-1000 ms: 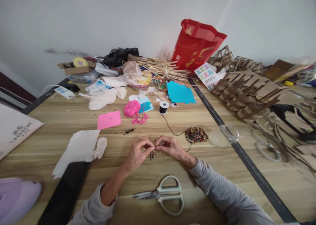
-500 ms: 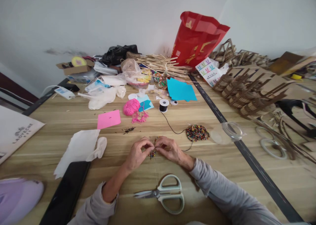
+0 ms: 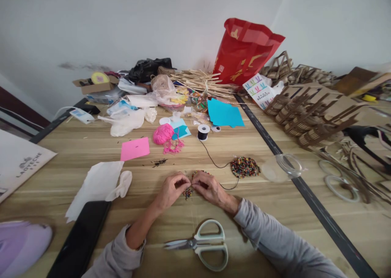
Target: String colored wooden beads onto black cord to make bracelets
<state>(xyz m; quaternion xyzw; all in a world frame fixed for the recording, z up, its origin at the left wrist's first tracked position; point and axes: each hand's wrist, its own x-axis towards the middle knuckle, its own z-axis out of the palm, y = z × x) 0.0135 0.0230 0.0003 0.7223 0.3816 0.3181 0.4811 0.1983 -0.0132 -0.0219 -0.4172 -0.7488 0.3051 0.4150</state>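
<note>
My left hand (image 3: 174, 189) is pinched closed, its fingertips meeting those of my right hand (image 3: 210, 188); what lies between its fingers is too small to make out. Also pinched, my right hand grips a beaded cord (image 3: 200, 171), whose row of small coloured beads curves out behind its fingers. Just under the fingertips, a small cluster of loose beads (image 3: 187, 193) lies on the wooden table (image 3: 146, 221). A coiled heap of strung beads (image 3: 244, 167) rests to the right, with black cord (image 3: 210, 154) leading from it to a spool (image 3: 203, 132).
Scissors (image 3: 198, 244) lie partly open in front of me. A black phone-like slab (image 3: 81, 237), white paper (image 3: 94, 186), short black pieces (image 3: 159, 163), pink card (image 3: 135, 148) and pink yarn (image 3: 163, 134) are leftward. Small woven baskets (image 3: 308, 123) and a clear ring (image 3: 288, 165) stand right.
The view has shifted slightly, so things on the table appear a little lower. Both hands keep their pinch at nearly the same spot; more of the bead row shows behind my right hand.
</note>
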